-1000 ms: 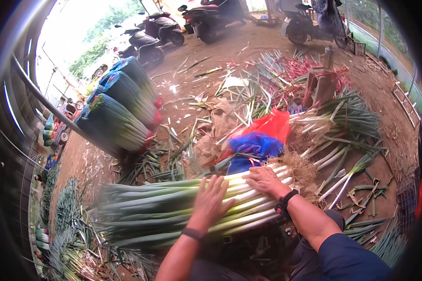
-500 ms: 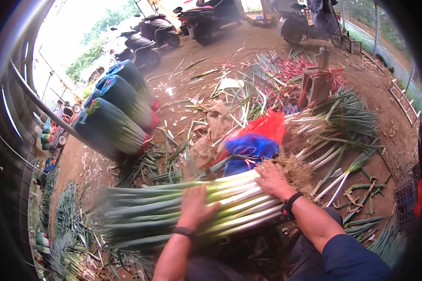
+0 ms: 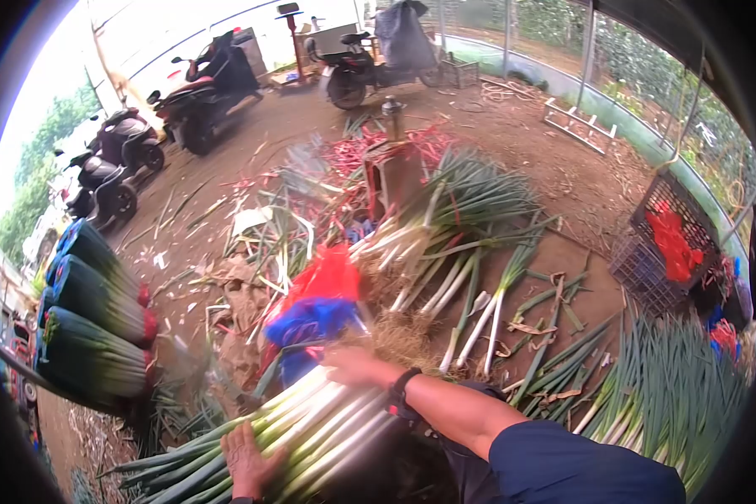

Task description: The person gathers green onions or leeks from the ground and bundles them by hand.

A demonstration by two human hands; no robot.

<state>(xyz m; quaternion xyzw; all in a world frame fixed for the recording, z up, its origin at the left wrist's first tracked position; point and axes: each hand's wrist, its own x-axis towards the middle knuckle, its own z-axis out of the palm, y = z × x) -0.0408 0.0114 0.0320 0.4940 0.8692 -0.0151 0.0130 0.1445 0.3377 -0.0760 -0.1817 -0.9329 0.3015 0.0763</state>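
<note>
A wide bundle of long green onions [image 3: 311, 441] lies across in front of me, green leaves to the left and white ends to the upper right. My left hand [image 3: 248, 462] rests on the greener part with its fingers and thumb spread. At the white ends lies my right hand [image 3: 357, 367], palm down and fingers stretched out, slightly blurred; a black band [image 3: 403, 393] is on its wrist. Beside it are the brown roots [image 3: 403, 343] of other onions. Just beyond the right hand sit a blue mesh bag [image 3: 307, 323] and a red bag [image 3: 328, 277].
Wrapped onion bundles [image 3: 92, 336] stand at the left. Loose onions [image 3: 479, 193] lie ahead, around a post [image 3: 392, 172]. More onions [image 3: 664, 386] are at the right, near a black crate [image 3: 668, 244] with red netting. Scooters [image 3: 206, 97] stand at the back.
My view has swung to the right, so the crate and right-hand onions now show. Both hands are still on the bundle, which now appears lower and more tilted.
</note>
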